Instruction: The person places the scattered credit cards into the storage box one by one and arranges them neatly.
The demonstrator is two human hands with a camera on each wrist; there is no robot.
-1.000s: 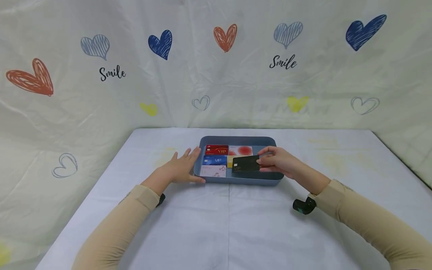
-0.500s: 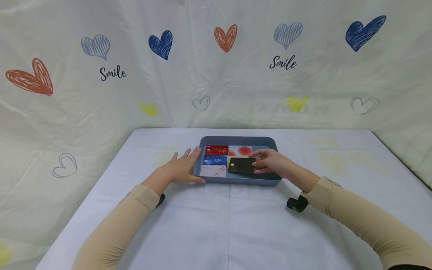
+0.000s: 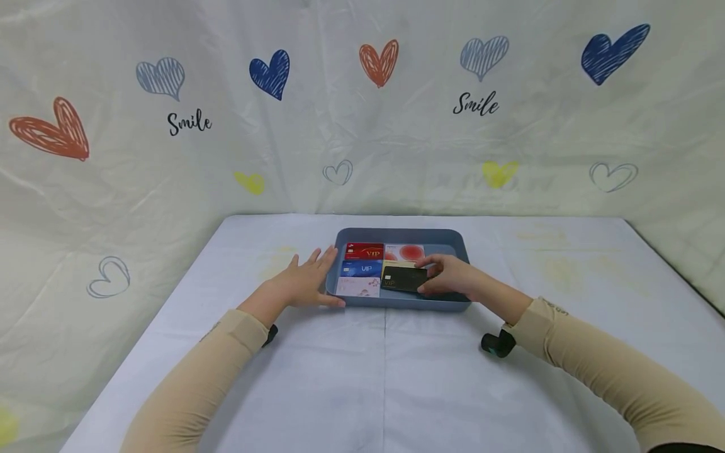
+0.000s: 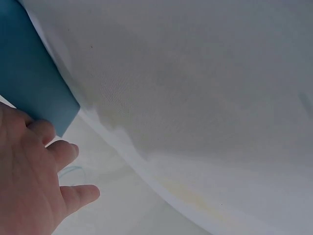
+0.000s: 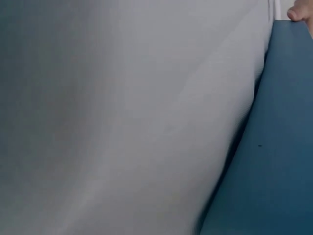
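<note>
The blue-grey tray (image 3: 396, 302) holds several cards. A black VIP card (image 3: 403, 277) lies slightly askew over a yellow card (image 3: 391, 264), of which only a strip shows. My right hand (image 3: 450, 277) holds the black card's right end, index finger at the upper edge and thumb at the lower. My left hand (image 3: 300, 283) rests with spread fingers against the tray's left end, thumb at the near corner. The left wrist view shows this hand (image 4: 29, 171) by the tray's outer wall (image 4: 36, 73). The right wrist view shows the tray's side wall (image 5: 274, 127), not the right hand.
Left of the black card lie a red VIP card (image 3: 364, 251), a blue VIP card (image 3: 361, 268) and a pale flowered card (image 3: 358, 287). A white card with red circles (image 3: 404, 253) lies behind it. A white cloth covers the table (image 3: 317, 377).
The right hand has brought the black card left and down over the yellow card; its thumb and index finger now stand farther apart at the card's edges. The left hand has stayed put.
</note>
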